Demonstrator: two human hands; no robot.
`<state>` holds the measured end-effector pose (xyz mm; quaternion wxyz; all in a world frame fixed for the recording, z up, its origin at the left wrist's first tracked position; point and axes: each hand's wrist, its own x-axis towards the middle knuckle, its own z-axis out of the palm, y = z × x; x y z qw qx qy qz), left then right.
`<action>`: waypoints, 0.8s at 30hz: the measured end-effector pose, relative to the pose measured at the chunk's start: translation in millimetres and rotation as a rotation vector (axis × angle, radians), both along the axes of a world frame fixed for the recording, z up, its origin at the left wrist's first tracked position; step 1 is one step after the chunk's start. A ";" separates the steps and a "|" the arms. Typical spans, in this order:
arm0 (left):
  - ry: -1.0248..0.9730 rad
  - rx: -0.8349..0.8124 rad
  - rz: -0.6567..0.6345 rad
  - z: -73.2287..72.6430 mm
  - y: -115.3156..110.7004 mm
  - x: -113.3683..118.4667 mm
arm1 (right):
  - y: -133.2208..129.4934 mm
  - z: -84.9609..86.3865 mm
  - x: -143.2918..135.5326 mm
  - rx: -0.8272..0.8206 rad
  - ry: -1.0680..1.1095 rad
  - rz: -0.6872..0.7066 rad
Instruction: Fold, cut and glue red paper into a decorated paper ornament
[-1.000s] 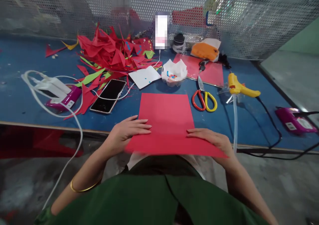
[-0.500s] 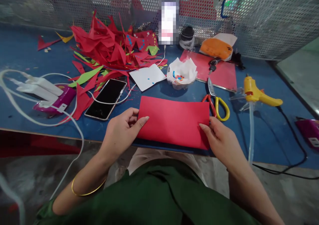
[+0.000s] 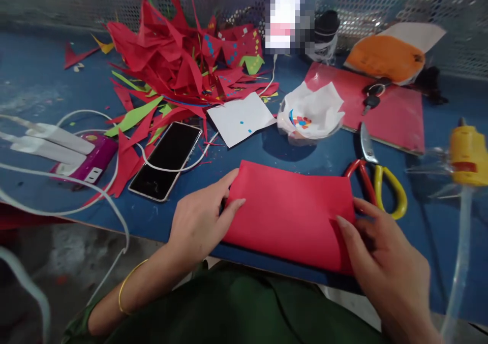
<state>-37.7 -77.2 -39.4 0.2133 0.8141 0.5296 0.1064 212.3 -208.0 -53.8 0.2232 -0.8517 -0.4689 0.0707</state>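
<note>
"First, what occupies the left end?"

"A purple socket block [image 3: 104, 151], with a white cable [image 3: 168, 170] that loops across the phone [image 3: 160, 181]. A leftward sweep of the wrist could hook the loop and drag the phone."

"State the left hand [image 3: 200, 219]."

"Half closed. The thumb presses the top face of the red paper [image 3: 290, 217] at its left end; the fingers curl behind the edge. The paper lies between both hands, near the front edge of the table [image 3: 30, 100]. An uneven pull could skew or crease it; a pull toward the body could carry it over that edge."

"What room exists beyond the paper?"

"A band of blue surface separates its far edge from the white card [image 3: 242, 123] and the bowl [image 3: 316, 107]. A hard forward push could tip the bowl and scatter its small coloured pieces [image 3: 303, 123]."

"And the right hand [image 3: 392, 268]?"

"Also half closed, pinching the paper's right end, thumb on top; contact beneath is partly hidden. The scissors [image 3: 398, 196] lie just beyond the fingers. Sideways room is therefore tight, and an outward swing could knock a handle."

"Far right?"

"The glue gun [image 3: 468, 151], well apart from the paper. Whether it is hot cannot be told."
</note>
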 end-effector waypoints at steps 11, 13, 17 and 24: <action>0.121 0.015 -0.090 -0.5 11.3 1.3 | -4.0 2.5 -9.1 -0.080 -0.050 -0.064; 0.135 0.015 -0.091 -0.2 12.1 2.1 | -2.5 4.6 -8.5 -0.100 -0.029 -0.053; 0.167 0.018 -0.082 -0.2 12.5 3.9 | -1.8 4.2 -6.2 -0.111 -0.020 -0.023; 0.195 0.077 -0.085 -2.7 10.9 5.3 | -13.0 -11.0 13.5 -0.140 0.061 0.054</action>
